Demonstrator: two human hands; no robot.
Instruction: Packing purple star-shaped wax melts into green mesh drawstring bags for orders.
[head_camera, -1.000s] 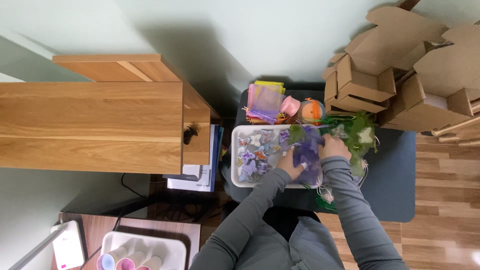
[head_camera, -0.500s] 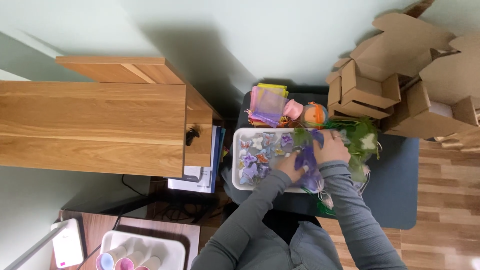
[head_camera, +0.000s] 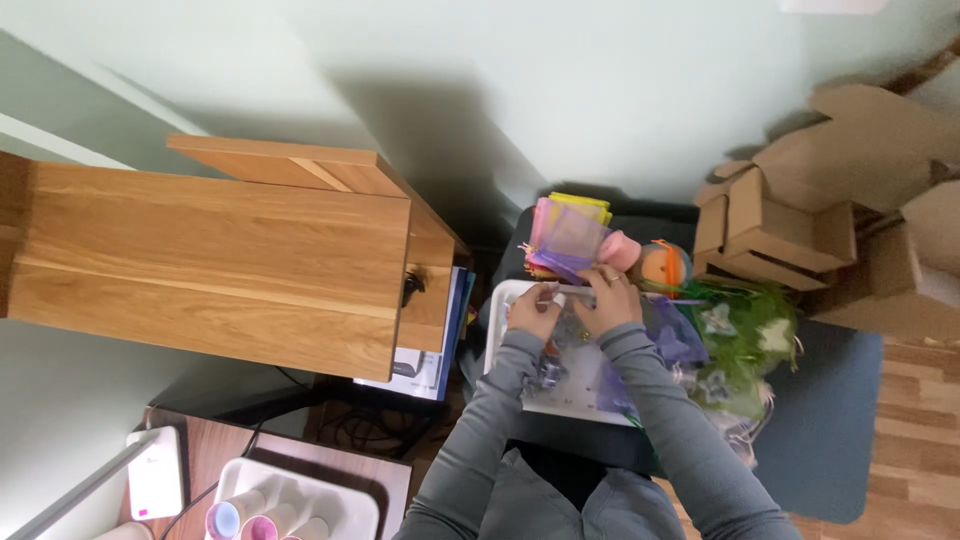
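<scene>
Head view: left hand (head_camera: 533, 307) and right hand (head_camera: 606, 297) side by side, both pinching small pouch (head_camera: 566, 291) over white tray (head_camera: 503, 300).

One camera only, worn on the person's head, looked almost straight down from well above the work. The grey-sleeved arms entered from the bottom edge and ran up to the left hand (head_camera: 533, 310) and right hand (head_camera: 606, 300) near the centre of the frame, over the white tray (head_camera: 502, 300). The view was wide and rather distant: it took in the wooden cabinet (head_camera: 210, 255) on the left, cardboard boxes (head_camera: 780, 225) on the right and pale wall along the top.
</scene>
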